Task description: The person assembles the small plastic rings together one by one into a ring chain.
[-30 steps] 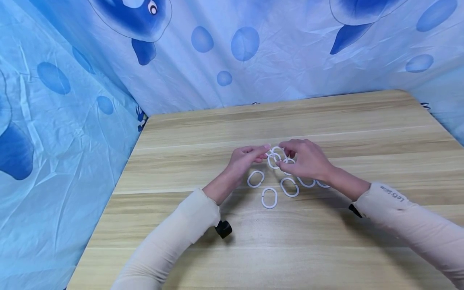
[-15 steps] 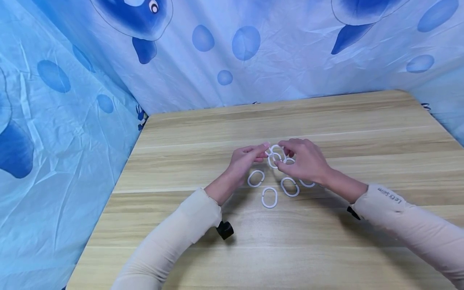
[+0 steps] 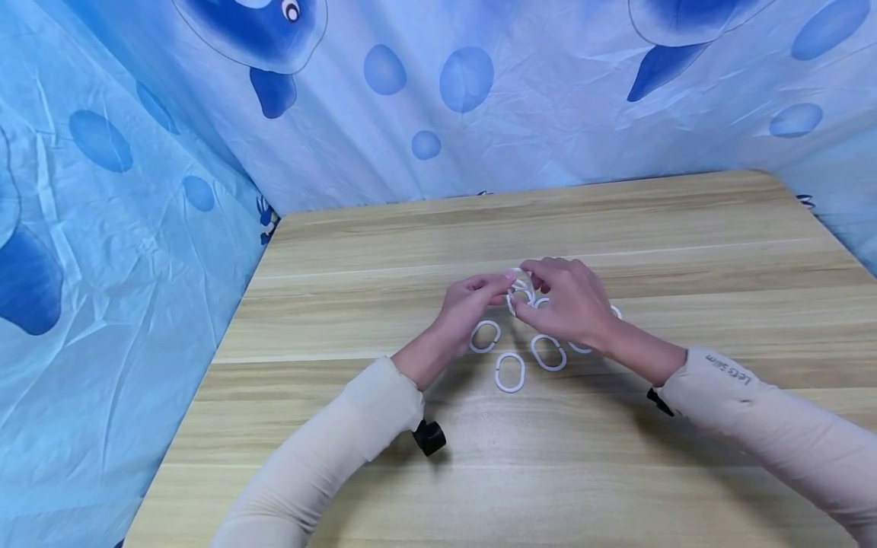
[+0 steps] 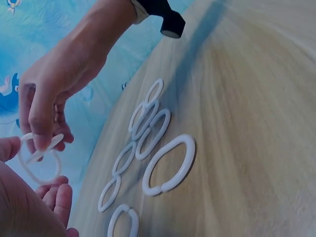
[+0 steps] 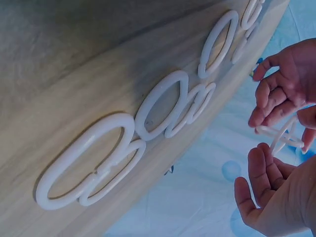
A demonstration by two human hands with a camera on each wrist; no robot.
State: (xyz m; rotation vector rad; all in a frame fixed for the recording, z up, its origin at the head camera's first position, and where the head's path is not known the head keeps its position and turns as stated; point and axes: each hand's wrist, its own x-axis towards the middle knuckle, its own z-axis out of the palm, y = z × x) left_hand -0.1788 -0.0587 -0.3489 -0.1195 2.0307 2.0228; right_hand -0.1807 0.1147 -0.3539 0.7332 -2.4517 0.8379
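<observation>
My left hand and right hand meet above the middle of the table. Between their fingertips are two crossed white oval plastic rings with a gap in the side. In the left wrist view, the left thumb and fingers pinch one ring, while the right fingers pinch the other ring across it. The right wrist view also has the pair crossing, with one ring near the left fingertips. Parts of both rings are hidden behind fingers.
Several similar loose rings lie on the wooden table under and in front of the hands, including a near ring and a left ring. A blue patterned curtain hangs behind the table and on its left.
My right hand has moved slightly left and my left hand slightly right, so their fingertips are closer together. The held rings now overlap more; the rings in front stay put.
</observation>
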